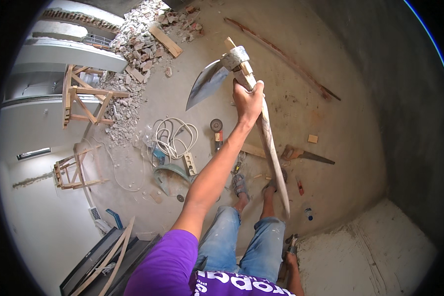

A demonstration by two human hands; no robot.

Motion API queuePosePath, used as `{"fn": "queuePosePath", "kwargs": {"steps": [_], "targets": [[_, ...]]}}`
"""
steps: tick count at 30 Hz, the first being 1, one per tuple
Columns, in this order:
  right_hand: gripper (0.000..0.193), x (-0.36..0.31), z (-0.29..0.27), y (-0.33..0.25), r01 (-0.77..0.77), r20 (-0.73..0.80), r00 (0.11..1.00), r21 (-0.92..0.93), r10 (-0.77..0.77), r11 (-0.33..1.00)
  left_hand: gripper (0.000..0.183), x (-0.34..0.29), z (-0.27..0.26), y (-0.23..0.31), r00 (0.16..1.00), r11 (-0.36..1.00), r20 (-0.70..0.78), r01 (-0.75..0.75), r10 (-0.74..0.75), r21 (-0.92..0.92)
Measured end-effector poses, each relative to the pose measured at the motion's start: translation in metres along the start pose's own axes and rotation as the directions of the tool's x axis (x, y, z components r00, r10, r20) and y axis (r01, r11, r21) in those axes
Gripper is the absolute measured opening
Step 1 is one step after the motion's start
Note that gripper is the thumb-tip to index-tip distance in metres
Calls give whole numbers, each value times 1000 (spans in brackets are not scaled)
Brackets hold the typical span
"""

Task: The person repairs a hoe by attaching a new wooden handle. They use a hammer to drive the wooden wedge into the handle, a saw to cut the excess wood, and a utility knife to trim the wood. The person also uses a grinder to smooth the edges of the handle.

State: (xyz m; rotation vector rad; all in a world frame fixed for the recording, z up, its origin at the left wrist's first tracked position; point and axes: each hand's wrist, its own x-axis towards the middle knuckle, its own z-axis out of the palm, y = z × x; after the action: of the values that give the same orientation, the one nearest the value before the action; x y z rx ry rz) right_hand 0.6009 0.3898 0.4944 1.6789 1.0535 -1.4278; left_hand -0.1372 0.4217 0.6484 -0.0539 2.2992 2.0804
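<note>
A hoe with a long, worn wooden handle (270, 143) is held up by my left hand (249, 101), whose fingers wrap the handle just below the metal collar (235, 58). The broad steel blade (207, 85) spreads to the left of the collar. A wooden end pokes out above the collar. The handle slants down to a tip beside my right knee. Low at the right, my right hand (291, 245) is closed around something dark, too small and partly hidden to name, and stays apart from the hoe.
Around my feet lie a handsaw (308, 154), an angle grinder (216, 133), coiled white cable (170, 138), a power strip (190, 164) and a wood block (313, 138). Rubble (138, 54) and wooden trestles (91, 96) stand left. A long bar (286, 59) lies ahead; walls rise right.
</note>
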Motion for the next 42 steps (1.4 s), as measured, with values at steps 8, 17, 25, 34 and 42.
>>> {"fn": "queuePosePath", "kwargs": {"steps": [8, 17, 25, 34, 42], "targets": [[27, -14, -5, -6, -5, 3, 1000, -20, 5, 1000, 35, -19, -14, -12, 999, 975, 6, -48, 47, 219], [25, 10, 3, 1, 71, -50, 996, -107, -77, 992, 41, -35, -58, 21, 934, 972, 348, 148, -76, -185], [23, -8, 21, -29, 79, 34, 996, -20, -78, 997, 61, -41, -88, 13, 751, 660, 628, 580, -205, -478], [23, 1, 30, -4, 40, -8, 999, 27, -40, 999, 66, -57, -100, -19, 665, 487, 729, 696, -163, -527], [22, -4, 37, -4, -17, -20, 1000, 5, 17, 1000, 61, -63, -107, -13, 652, 384, 741, 734, -164, -560]]}}
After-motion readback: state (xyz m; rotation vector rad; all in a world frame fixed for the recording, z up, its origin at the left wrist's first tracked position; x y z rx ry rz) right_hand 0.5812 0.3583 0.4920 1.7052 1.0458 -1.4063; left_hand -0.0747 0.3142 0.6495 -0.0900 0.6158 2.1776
